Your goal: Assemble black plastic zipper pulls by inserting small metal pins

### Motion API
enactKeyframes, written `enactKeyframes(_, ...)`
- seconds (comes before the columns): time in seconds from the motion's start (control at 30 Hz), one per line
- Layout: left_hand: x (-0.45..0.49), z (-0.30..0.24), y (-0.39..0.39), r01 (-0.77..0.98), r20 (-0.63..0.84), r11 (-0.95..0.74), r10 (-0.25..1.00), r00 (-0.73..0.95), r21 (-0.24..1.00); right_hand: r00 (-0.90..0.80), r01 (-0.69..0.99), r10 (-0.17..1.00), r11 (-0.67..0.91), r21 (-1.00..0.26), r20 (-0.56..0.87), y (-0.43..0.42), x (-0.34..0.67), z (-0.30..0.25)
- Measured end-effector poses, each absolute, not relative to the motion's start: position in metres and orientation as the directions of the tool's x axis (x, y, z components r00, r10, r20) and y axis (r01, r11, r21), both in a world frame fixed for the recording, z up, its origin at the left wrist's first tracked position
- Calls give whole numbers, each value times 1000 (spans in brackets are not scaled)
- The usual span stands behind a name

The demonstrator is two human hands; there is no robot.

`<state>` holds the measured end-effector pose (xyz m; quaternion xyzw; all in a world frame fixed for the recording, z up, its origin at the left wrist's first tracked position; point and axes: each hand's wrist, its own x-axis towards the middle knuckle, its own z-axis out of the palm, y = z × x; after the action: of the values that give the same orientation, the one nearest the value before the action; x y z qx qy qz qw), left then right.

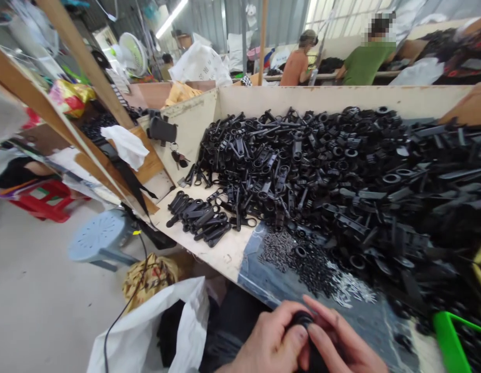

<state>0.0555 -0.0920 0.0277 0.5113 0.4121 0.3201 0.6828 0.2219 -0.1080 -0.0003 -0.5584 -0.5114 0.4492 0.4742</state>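
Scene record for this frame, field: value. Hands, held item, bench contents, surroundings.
left hand: pinching black part
right hand: fingers on the same part
bench: big pile of black plastic pieces, small group laid apart, heap of tiny black bits
right edge: green tray
floor: blue stool, white bag
background: two people at another table

We are working in an assembly workshop: parts (341, 171) are heaping the bench (225, 254) beyond our hands (302, 342), workers (367, 59) sitting farther off.
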Motion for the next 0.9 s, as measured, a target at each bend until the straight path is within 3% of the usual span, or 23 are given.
enactKeyframes(0.17, 53, 40, -77, 235, -250, 179, 912, 324, 955, 72, -153, 977, -186, -970, -199, -88, 201, -2)
enactKeyframes(0.37, 50, 43, -70, 414, -258, 115, 916, 308, 903, 6, -288, 947, -306, -908, -321, -77, 204, 6)
enactKeyframes(0.47, 44, 41, -68, 264, -340, 261, 884, 321, 928, -30, -307, 934, -346, -886, -355, -74, 212, 6)
enactKeyframes(0.6, 34, 44, -65, -4, -441, 516, 735, 516, 856, -91, -278, 938, -348, -895, -336, -75, 216, 1)
enactKeyframes(0.7, 31, 48, -65, -47, -499, 620, 671, 549, 783, -139, -249, 946, -320, -914, -293, -75, 216, 0)
enactKeyframes(0.9, 34, 47, -71, -47, -564, 668, 662, 493, 743, -187, -165, 952, -271, -948, -240, -71, 213, 3)
